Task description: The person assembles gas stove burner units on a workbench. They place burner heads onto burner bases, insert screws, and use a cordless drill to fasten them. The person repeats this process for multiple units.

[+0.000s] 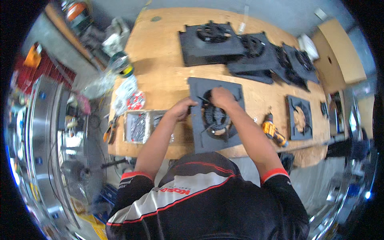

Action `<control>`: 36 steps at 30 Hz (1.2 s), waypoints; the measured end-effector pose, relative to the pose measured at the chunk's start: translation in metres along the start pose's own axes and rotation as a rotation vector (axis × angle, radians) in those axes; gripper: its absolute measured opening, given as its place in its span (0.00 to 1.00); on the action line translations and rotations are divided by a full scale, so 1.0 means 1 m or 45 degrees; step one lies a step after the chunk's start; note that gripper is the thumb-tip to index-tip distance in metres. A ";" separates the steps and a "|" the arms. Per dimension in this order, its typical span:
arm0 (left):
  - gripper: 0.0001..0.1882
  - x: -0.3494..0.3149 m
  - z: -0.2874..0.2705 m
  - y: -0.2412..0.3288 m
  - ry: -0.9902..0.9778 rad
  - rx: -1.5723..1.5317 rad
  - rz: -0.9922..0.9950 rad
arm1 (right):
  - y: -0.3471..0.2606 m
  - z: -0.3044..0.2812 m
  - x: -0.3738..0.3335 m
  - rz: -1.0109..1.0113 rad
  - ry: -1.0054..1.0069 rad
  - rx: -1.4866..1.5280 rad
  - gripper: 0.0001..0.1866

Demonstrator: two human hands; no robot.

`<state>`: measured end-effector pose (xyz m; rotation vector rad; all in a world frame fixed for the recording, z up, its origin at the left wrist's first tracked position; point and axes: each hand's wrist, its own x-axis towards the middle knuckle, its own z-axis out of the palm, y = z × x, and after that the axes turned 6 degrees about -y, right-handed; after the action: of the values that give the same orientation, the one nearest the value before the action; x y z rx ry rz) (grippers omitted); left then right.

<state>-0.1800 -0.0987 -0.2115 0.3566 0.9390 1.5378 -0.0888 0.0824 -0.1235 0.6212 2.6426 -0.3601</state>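
Observation:
A black square panel (200, 136) with a round ribbed opening like a fan mount lies on the wooden table in front of me. My left hand (185, 109) grips the panel's left edge, thumb on top and fingers partly hidden beside it. My right hand (222, 97) is closed over the upper part of the round ring (217, 117). Its fingertips point down into the ring, and what they hold, if anything, is hidden. A yellow and black cordless drill (273, 130) rests on the table to the right of the panel.
Several similar black panels (214, 52) lie along the far side, some overlapping. Another panel (294, 118) sits at the right. Boxes of screws (138, 127), pliers (109, 131) and a bag with red and white parts (136, 100) are at the left. A cardboard box (340, 56) stands at far right.

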 end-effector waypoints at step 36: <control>0.19 -0.212 -0.088 0.006 1.007 2.177 -0.489 | 0.123 0.127 -0.197 0.267 0.663 1.098 0.12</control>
<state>-0.1998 -0.3272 -0.2008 0.6684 2.6394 0.1041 0.1713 0.0746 -0.1692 1.3932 2.7562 -1.4745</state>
